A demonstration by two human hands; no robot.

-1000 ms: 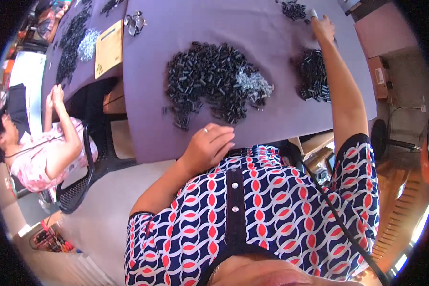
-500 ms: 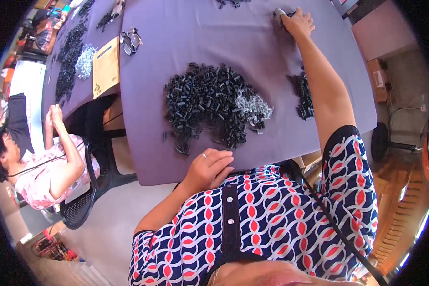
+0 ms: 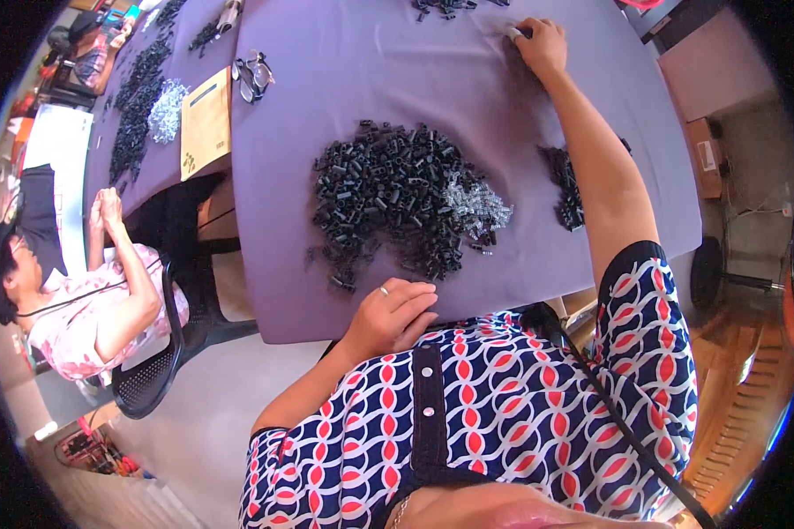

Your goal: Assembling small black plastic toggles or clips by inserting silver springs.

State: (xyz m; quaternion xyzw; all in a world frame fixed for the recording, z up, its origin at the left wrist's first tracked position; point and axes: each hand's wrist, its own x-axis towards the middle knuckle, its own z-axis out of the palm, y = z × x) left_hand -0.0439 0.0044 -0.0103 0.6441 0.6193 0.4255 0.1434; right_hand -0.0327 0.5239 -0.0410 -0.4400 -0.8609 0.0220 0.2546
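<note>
The right hand point(image 3: 543, 46) reaches far across the purple table point(image 3: 344, 79), fingers pinching a small pale part point(image 3: 513, 33). The left hand point(image 3: 393, 313), fingers together, rests beside the big pile of black parts point(image 3: 388, 198), which looks mostly unsorted.

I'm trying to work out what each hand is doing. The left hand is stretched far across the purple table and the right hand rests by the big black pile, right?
Not quite: the sides are swapped. In the head view the right hand is stretched far across the purple table, and the left hand rests by the big black pile.
</note>
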